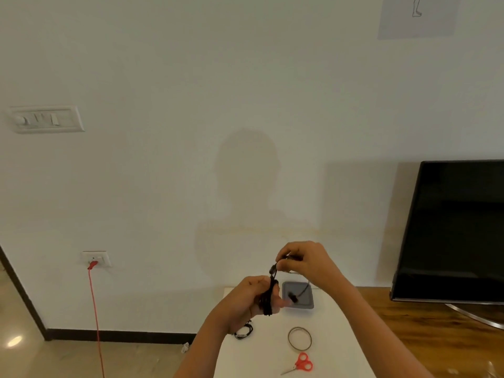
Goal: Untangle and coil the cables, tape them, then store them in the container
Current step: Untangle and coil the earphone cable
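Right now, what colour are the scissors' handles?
Red. The scissors show best in the head view.

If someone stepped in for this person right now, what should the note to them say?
The left hand grips a coiled black cable; the right hand pinches its loose end. A second cable, tape and scissors lie on the table; the container stands behind them. Done: coil mostly wound. Left: finish it, tape it, store it, then the second cable.
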`<act>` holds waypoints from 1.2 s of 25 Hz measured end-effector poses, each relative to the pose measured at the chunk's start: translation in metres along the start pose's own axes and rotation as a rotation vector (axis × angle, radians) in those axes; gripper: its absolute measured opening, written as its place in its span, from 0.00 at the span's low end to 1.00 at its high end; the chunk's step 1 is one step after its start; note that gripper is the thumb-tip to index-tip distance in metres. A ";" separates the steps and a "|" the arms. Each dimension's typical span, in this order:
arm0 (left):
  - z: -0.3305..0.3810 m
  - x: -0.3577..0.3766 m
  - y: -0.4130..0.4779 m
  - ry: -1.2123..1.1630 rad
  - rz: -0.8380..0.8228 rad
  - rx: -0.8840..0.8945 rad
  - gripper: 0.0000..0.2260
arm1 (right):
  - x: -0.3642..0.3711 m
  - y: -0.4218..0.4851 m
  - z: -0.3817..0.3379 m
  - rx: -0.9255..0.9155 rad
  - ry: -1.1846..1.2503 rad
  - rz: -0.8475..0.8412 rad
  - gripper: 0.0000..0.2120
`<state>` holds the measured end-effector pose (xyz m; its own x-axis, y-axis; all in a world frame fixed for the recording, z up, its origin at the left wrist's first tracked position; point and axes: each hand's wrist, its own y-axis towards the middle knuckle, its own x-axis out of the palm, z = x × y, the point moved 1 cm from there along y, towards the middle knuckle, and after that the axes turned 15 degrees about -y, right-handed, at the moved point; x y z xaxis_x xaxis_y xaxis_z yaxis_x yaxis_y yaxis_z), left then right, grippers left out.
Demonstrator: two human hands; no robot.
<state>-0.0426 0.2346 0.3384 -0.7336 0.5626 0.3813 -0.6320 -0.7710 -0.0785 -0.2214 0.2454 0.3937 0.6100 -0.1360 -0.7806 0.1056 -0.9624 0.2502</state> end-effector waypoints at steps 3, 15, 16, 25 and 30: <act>0.007 0.009 -0.002 -0.256 0.003 0.069 0.18 | 0.030 0.002 0.026 0.101 0.371 -0.045 0.05; 0.008 -0.003 0.012 -0.197 0.222 0.213 0.14 | 0.079 -0.055 -0.009 0.157 -0.326 -0.084 0.12; 0.006 -0.003 0.013 -0.131 0.233 0.202 0.14 | 0.073 -0.054 -0.014 0.113 -0.456 -0.064 0.12; -0.001 0.008 0.004 0.125 0.142 0.078 0.12 | 0.031 -0.012 -0.012 -0.600 -0.793 0.050 0.11; 0.000 0.018 0.002 -0.017 0.131 -0.034 0.14 | 0.021 -0.001 0.003 -0.471 -0.344 -0.014 0.06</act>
<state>-0.0574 0.2430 0.3449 -0.8063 0.4522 0.3813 -0.5393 -0.8268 -0.1599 -0.2107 0.2432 0.3752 0.3240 -0.2681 -0.9073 0.4980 -0.7670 0.4045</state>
